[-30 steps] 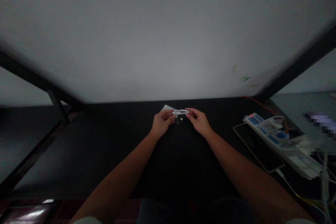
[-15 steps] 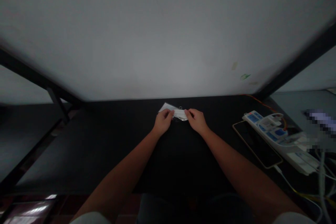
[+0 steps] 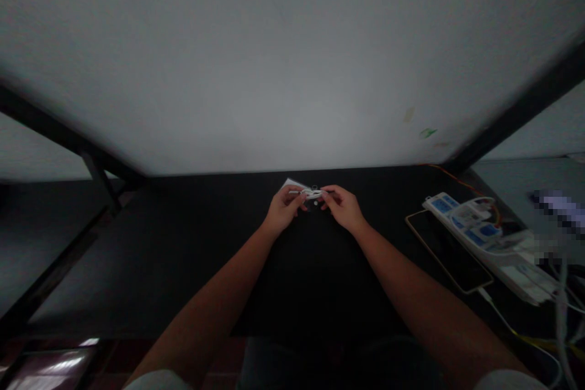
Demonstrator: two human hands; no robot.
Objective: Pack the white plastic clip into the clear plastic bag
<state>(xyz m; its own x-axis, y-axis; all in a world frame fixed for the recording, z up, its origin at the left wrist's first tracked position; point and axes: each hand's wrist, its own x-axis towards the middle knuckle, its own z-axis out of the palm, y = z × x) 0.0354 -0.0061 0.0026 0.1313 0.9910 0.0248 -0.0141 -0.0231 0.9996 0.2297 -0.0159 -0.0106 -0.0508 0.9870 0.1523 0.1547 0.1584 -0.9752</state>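
Between my two hands is a small white looped bundle (image 3: 313, 194) that looks like a coiled cord; its exact kind is hard to make out in the dim light. My left hand (image 3: 280, 210) pinches its left end between thumb and fingers. At the opposite end, my right hand (image 3: 343, 207) is closed on it in a similar pinch. Just behind my left fingers lies a flat pale card-like piece (image 3: 293, 183), partly covered by the hand. A small ring (image 3: 314, 187) shows above the bundle, and a tiny white spot sits below it.
All this is over a black tabletop (image 3: 196, 244) against a grey wall. To the right, a phone (image 3: 450, 250) with a white charging cable lies beside a white power strip (image 3: 461, 225) full of plugs and tangled cords. Dark metal frame bars (image 3: 516, 109) slope at both sides.
The white thing looked flat and broad between my hands before; now it shows as curved strands. My fingers have shifted around it, while both arms stay nearly in place.
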